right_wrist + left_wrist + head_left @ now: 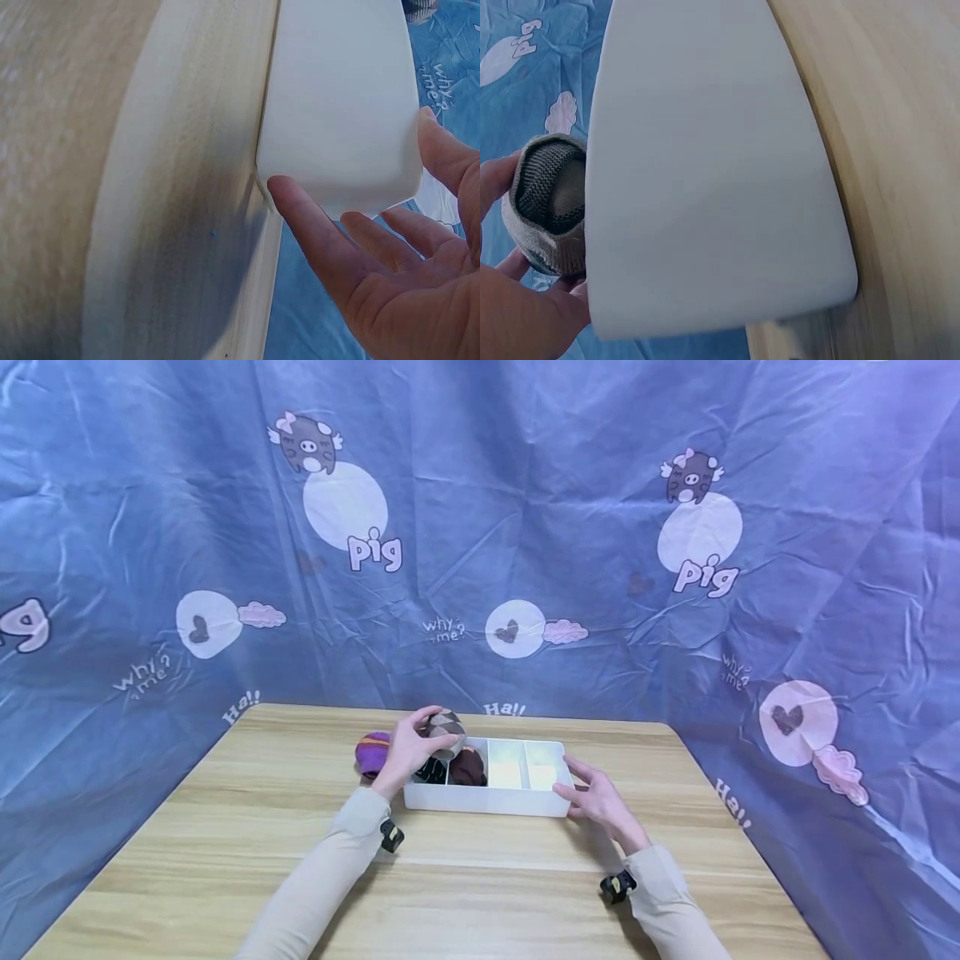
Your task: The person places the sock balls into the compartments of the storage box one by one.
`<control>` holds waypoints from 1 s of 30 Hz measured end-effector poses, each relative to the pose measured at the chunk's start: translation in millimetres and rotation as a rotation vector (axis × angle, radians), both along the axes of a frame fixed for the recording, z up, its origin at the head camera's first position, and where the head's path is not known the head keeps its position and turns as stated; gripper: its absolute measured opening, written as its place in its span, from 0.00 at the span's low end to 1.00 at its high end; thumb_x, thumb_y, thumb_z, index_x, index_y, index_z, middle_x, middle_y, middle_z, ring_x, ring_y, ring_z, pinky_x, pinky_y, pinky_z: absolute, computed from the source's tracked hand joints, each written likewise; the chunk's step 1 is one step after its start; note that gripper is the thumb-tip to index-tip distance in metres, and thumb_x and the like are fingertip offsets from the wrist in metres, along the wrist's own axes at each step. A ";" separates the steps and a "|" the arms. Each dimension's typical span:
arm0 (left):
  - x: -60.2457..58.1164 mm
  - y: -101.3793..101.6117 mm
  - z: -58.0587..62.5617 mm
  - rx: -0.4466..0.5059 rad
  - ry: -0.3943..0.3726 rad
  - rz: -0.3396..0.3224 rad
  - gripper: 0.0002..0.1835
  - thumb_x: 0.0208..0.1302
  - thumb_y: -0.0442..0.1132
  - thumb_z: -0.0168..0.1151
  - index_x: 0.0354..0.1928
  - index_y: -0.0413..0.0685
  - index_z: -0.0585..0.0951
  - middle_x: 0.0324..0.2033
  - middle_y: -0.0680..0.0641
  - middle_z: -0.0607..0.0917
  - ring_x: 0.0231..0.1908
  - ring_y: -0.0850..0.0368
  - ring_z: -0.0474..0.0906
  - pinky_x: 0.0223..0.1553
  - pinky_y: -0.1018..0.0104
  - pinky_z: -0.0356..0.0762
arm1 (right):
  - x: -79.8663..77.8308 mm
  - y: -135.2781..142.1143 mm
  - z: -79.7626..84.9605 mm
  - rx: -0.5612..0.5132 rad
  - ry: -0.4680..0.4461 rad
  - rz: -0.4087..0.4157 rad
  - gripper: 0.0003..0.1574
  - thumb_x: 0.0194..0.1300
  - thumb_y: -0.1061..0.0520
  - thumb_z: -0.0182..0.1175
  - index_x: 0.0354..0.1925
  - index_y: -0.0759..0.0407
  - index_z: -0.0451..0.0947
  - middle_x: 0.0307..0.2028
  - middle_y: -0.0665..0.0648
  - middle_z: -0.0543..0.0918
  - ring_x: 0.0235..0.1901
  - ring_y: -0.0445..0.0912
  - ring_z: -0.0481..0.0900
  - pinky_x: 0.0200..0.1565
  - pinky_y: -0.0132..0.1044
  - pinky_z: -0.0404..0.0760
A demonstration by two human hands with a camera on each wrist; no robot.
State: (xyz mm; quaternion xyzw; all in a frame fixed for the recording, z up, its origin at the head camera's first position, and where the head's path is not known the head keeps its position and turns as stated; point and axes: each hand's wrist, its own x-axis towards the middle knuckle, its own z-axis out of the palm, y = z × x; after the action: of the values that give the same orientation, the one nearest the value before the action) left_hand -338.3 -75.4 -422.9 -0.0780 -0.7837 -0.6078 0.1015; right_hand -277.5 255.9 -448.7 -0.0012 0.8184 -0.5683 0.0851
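My left hand grips a rolled grey-brown sock with a diamond pattern, above the left end of a white divided box. In the left wrist view, the folded opening of the sock faces the camera beside the box wall. At the box's right end, my right hand holds the corner, with thumb and fingers spread round it. A black sock with light marks lies in the leftmost compartment, partly hidden by the left hand. A dark brown rolled sock fills the compartment beside it.
A purple sock with orange stripes lies on the wooden table, left of the box and partly behind the left hand. The two right compartments show bare white floors. A blue printed cloth hangs behind the table.
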 end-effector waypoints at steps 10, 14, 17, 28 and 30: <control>-1.0 19.6 -6.4 0.027 0.013 -0.075 0.35 0.47 0.42 0.79 0.61 0.52 0.79 0.52 0.41 0.83 0.49 0.51 0.80 0.52 0.59 0.79 | -3.3 2.9 -1.2 -0.019 0.006 -0.001 0.50 0.64 0.55 0.65 0.76 0.59 0.50 0.75 0.66 0.51 0.66 0.68 0.66 0.47 0.45 0.85; 0.1 26.6 -8.0 0.018 0.016 -0.088 0.35 0.46 0.44 0.79 0.60 0.55 0.79 0.52 0.43 0.83 0.49 0.51 0.80 0.53 0.57 0.79 | -3.8 3.8 -1.5 -0.014 0.011 0.004 0.50 0.65 0.55 0.64 0.76 0.59 0.49 0.75 0.67 0.51 0.66 0.68 0.65 0.47 0.46 0.84; 0.3 31.5 -9.1 0.024 0.020 -0.110 0.35 0.46 0.43 0.79 0.60 0.53 0.79 0.51 0.44 0.84 0.48 0.52 0.81 0.50 0.61 0.80 | -3.6 3.2 -2.1 -0.009 0.009 0.004 0.50 0.65 0.55 0.64 0.76 0.59 0.49 0.75 0.67 0.51 0.66 0.68 0.65 0.47 0.45 0.85; 0.9 55.4 -15.9 -0.018 0.055 -0.123 0.33 0.46 0.48 0.79 0.58 0.54 0.80 0.47 0.47 0.86 0.42 0.56 0.80 0.45 0.63 0.78 | -3.0 2.3 -0.1 -0.016 0.011 0.009 0.49 0.66 0.56 0.63 0.76 0.60 0.49 0.75 0.67 0.51 0.66 0.68 0.65 0.48 0.46 0.84; 0.9 60.1 -17.5 -0.028 0.059 -0.121 0.34 0.45 0.48 0.79 0.57 0.54 0.80 0.47 0.48 0.85 0.43 0.56 0.79 0.46 0.62 0.78 | -3.0 1.9 -0.2 -0.013 0.011 0.009 0.48 0.66 0.56 0.63 0.76 0.60 0.49 0.75 0.68 0.51 0.66 0.68 0.65 0.48 0.46 0.84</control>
State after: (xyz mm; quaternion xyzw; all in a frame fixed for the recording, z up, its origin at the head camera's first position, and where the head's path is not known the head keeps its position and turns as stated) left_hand -337.4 -15.3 -440.5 -0.1444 -0.7825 -0.5994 0.0864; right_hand -280.6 257.8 -448.8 -0.0086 0.8152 -0.5731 0.0833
